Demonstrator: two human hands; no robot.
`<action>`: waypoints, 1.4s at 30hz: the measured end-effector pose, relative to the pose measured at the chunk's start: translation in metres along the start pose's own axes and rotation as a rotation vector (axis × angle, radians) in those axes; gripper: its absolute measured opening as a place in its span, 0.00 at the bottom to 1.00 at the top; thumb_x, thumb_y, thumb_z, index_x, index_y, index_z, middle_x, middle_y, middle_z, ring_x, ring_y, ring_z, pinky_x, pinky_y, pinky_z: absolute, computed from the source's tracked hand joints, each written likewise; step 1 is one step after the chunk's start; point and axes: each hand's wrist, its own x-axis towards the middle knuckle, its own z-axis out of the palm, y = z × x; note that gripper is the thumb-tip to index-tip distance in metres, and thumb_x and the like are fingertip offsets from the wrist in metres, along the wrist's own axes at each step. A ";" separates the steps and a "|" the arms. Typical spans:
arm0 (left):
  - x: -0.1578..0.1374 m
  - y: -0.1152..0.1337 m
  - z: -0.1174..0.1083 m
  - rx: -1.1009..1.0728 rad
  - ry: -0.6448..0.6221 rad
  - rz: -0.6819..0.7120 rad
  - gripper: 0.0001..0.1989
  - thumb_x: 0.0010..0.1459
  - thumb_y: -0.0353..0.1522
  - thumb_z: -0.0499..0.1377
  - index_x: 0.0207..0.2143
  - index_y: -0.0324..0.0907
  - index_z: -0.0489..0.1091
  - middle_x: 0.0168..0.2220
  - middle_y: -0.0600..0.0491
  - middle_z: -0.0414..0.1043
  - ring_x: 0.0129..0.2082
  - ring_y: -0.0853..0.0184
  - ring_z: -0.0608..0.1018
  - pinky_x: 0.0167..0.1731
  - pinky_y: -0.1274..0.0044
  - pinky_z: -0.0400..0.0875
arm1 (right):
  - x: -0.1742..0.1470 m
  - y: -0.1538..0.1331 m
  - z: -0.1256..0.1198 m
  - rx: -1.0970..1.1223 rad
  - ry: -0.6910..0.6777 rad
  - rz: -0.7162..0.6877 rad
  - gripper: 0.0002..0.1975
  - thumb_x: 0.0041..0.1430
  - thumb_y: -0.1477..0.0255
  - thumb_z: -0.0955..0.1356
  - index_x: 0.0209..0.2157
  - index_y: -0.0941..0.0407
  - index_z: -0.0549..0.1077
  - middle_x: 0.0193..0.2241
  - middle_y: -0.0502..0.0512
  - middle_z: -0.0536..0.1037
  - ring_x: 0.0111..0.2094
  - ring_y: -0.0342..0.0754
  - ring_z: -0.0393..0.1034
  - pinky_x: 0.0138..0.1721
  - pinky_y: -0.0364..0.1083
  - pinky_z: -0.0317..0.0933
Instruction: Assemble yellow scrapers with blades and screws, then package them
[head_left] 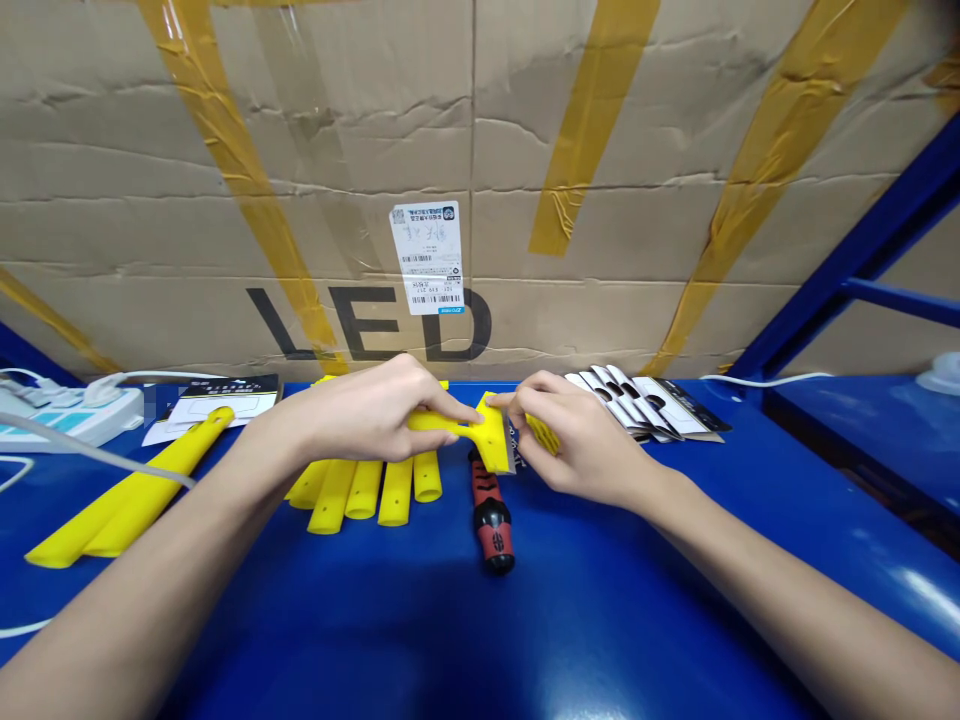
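My left hand (386, 410) is closed round the neck of a yellow scraper (491, 435), thumb and index finger pressing on it. A thin metal blade shows along the scraper head's right edge. My right hand (574, 430) has curled fingers, with the fingertips at the top corner of that head. A ribbed yellow piece (544, 435) shows beneath my right hand, mostly hidden. Below the scraper, a red and black screwdriver (495, 530) lies on the blue table (420, 630); the scraper head covers its upper end. Several yellow scraper handles (364, 490) lie side by side beneath my left hand.
More yellow scraper handles (142, 490) lie at left, near packaging cards (225, 400) and a white power strip (82, 415) with cables. A fanned pile of packaging cards (652, 405) sits at right. A large taped cardboard box (510, 150) rises behind, beside a blue frame (847, 250).
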 end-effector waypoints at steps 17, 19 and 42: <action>0.001 0.002 -0.004 -0.061 -0.028 -0.019 0.17 0.64 0.34 0.59 0.53 0.45 0.76 0.48 0.54 0.81 0.39 0.68 0.83 0.36 0.82 0.70 | -0.001 0.005 0.000 -0.302 -0.036 -0.255 0.15 0.59 0.82 0.62 0.45 0.60 0.74 0.43 0.61 0.80 0.43 0.55 0.66 0.38 0.51 0.61; 0.001 0.003 -0.004 -0.069 -0.019 -0.013 0.17 0.63 0.34 0.59 0.53 0.45 0.76 0.48 0.54 0.81 0.40 0.68 0.83 0.37 0.83 0.70 | -0.003 0.006 0.001 -0.237 -0.024 -0.214 0.18 0.59 0.83 0.62 0.48 0.60 0.74 0.41 0.62 0.79 0.44 0.55 0.67 0.40 0.50 0.63; 0.002 0.000 -0.003 0.020 0.048 -0.020 0.16 0.63 0.36 0.60 0.52 0.47 0.77 0.48 0.56 0.81 0.43 0.67 0.83 0.41 0.80 0.73 | -0.004 0.011 0.002 0.257 0.175 0.208 0.16 0.56 0.82 0.65 0.45 0.55 0.75 0.43 0.53 0.81 0.45 0.49 0.75 0.49 0.50 0.66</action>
